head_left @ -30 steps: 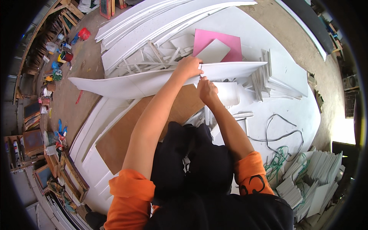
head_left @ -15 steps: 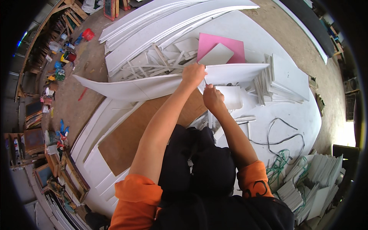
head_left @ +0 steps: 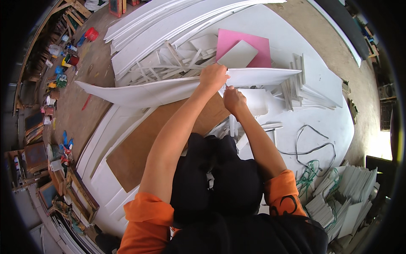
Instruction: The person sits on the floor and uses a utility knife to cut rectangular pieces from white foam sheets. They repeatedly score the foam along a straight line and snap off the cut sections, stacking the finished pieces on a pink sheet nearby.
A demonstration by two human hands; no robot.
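Two-Handed Control at the Upper Edge of a Bowed Sheet

Directions are read from the centre of the view, with 12 o'clock at the top. The long white sheet [head_left: 148, 95] stands on its edge, bowed, spanning from 10 o'clock to 2 o'clock beyond the wearer's knees [head_left: 232, 182]. The left hand [head_left: 213, 77], at 12 o'clock, pinches the sheet's upper edge with fingers curled over it. The right hand [head_left: 234, 100], between 1 and 2 o'clock, is closed in a fist, apparently around a slim tool [head_left: 226, 86]; its tip is too small to tell whether it touches the sheet.

Good practice, as judged from this posture: clamp the edge firmly close to the tool, since the free ends at 10 and 2 o'clock look able to flex. Keep the left fingertips out of the tool's line, as the two hands are just beside each other. Small, steady strokes with a level wrist should serve better than force. The brown board [head_left: 169, 142], toward 8 o'clock, and the white offcuts [head_left: 173, 63], at 11 o'clock, lie near the sheet and could snag its lower edge.
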